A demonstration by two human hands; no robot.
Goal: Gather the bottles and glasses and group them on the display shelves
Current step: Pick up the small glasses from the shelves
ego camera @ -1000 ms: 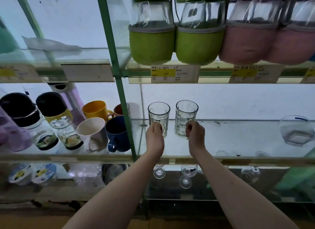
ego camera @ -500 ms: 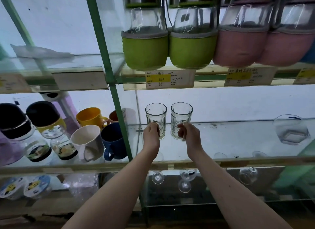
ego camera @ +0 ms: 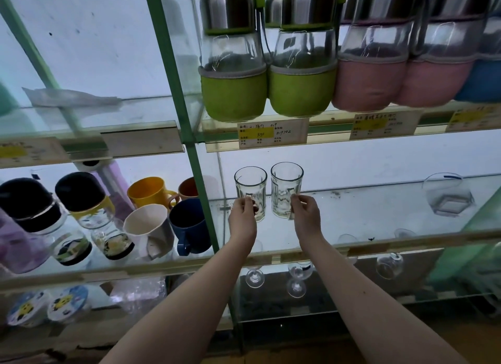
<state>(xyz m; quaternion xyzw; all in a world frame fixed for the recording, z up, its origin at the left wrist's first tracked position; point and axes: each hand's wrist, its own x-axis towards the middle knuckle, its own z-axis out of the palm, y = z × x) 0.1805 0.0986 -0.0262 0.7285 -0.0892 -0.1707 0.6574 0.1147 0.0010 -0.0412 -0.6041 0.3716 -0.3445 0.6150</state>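
**Two glasses paired on the middle shelf**

The left glass [ego camera: 250, 190] and the right glass [ego camera: 286, 185] are clear and upright. They stand just beside each other with a thin gap between them, at the left end of the middle shelf [ego camera: 379, 214], close to the green upright [ego camera: 202, 190]. I cannot tell whether their bases sit fully on the pane or hang just over it (clear glass on clear glass hides the contact).

The left hand [ego camera: 242, 221] grips the left glass low down, fingers curled round its near side. The right hand [ego camera: 306, 217] pinches the lower right edge of the right glass between thumb and fingertips, the other fingers bent. Both forearms reach up and forward from below, roughly parallel, with the palms turned in toward each other.

To my eye this is the placing step, with a pair being set down as a group. The next move calls for a gentle release, neither glass nudged into its neighbour or toward the shelf's front lip. After that would come a reach for another stray. That could be the wide glass [ego camera: 447, 195] well apart along the same shelf, or the stemmed glasses [ego camera: 298, 279] on the shelf below.

Further out, green-sleeved bottles [ego camera: 233, 92] and pink-sleeved bottles [ego camera: 368, 82] line the shelf above. A blue mug [ego camera: 188, 225] and a white mug [ego camera: 149, 228] sit in the bay left of the upright.
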